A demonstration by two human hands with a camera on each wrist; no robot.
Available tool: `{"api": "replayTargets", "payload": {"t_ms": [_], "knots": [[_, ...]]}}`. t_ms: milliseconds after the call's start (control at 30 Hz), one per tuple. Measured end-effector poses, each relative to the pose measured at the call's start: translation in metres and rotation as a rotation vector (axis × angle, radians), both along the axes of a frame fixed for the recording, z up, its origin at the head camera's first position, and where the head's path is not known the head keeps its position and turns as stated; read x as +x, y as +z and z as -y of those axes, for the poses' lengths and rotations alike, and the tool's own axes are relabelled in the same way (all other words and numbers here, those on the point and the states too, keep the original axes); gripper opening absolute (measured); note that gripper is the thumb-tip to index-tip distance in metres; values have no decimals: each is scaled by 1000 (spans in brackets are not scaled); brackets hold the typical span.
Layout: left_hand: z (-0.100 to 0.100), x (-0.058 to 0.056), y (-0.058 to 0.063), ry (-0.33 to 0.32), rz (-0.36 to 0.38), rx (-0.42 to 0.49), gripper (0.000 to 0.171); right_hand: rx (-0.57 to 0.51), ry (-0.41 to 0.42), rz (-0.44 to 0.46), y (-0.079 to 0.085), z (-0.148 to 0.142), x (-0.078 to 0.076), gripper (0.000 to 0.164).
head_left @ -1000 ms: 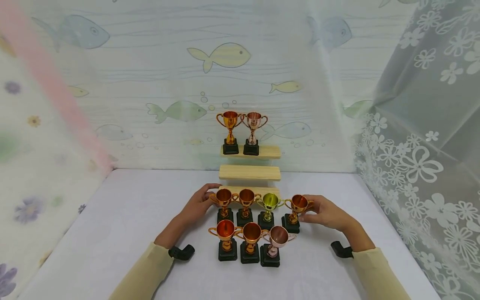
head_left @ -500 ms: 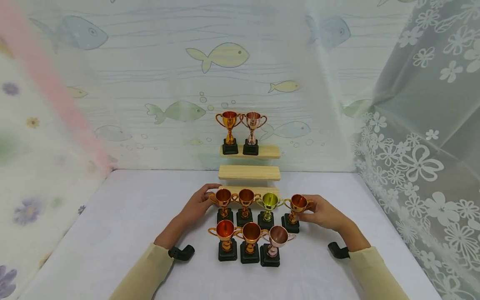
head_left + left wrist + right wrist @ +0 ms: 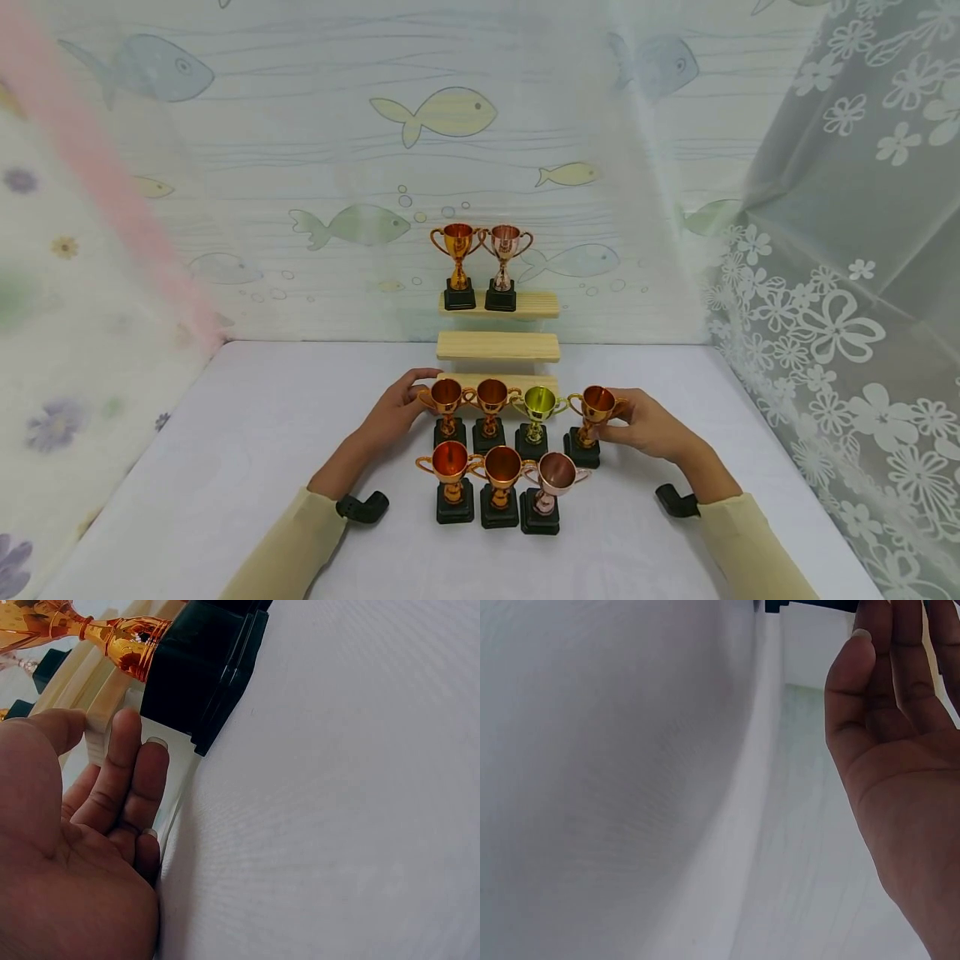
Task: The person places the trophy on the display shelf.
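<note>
My right hand [image 3: 648,425] holds a copper-coloured trophy cup [image 3: 597,403] by its stem, at the right end of the back row on the table. In the right wrist view its black base [image 3: 817,604] barely shows above the fingers. Beside the row's left end, my left hand [image 3: 395,410] pinches the end of the lowest board [image 3: 107,701] of a stepped wooden rack [image 3: 498,346] between thumb and fingers, as the left wrist view shows. Left of the held cup stand a yellow-gold trophy cup [image 3: 540,403] and two copper-coloured ones, hiding much of that board.
Three trophy cups form a front row: an orange one [image 3: 451,461], a copper one [image 3: 502,467] and a pinkish one [image 3: 557,473]. A gold cup [image 3: 458,242] and a rose-coloured cup [image 3: 506,242] stand on the rack's top board. A fish-patterned curtain [image 3: 315,150] hangs behind the white table [image 3: 262,417].
The right hand and forearm have shifted very slightly to the left at the held trophy cup. The left hand and the other cups stay where they were.
</note>
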State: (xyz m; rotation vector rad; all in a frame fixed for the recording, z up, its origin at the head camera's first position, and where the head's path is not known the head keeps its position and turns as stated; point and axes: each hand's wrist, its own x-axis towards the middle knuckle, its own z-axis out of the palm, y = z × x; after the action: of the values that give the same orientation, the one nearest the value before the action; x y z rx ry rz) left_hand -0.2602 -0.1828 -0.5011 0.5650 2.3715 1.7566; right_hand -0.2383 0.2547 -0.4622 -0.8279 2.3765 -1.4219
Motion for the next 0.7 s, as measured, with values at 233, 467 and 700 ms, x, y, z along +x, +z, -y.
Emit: {"api": "replayTargets", "payload": {"t_ms": [233,467,700], "knots": [[0,4,5,-2,1,1,41,-9,-25,-3,6,-2,1,27],[-4,18,32,-20,17,11,43,-68,-30,-27,12,-3,0,23],[-2,10,21,-15,23,-13,43,-62,-88,-46,18,-3,-2,28]]}}
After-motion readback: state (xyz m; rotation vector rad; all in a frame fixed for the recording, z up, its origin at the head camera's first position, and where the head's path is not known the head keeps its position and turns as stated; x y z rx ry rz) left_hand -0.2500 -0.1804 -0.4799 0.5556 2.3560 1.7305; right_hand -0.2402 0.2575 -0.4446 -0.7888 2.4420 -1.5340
